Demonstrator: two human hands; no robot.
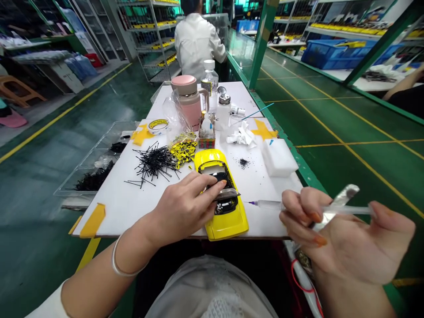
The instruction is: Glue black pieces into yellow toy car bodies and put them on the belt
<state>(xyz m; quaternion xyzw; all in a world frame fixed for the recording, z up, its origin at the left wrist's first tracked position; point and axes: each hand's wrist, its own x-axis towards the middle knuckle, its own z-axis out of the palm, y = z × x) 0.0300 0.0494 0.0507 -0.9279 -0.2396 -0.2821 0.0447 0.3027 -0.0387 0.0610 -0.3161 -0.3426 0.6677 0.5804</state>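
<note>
A yellow toy car (228, 218) lies on the white table (132, 203) near its front edge, nose pointing away from me. My left hand (185, 207) rests on the car's left side, its fingers closed on a small dark part over the open cabin. My right hand (344, 238) is raised to the right of the table and pinches a clear syringe (268, 204) with its purple needle tip pointing left toward the car. Silver tweezers (334, 207) are also held in that hand.
A pile of thin black sticks (154, 162), yellow-black small parts (183, 150), a white foam block (280, 157), crumpled tissue (243, 134), tape roll (158, 126), pink flask (187, 99) and bottles (209, 84) lie on the table. Clear trays (96, 172) sit left. A person in white (197, 42) stands beyond.
</note>
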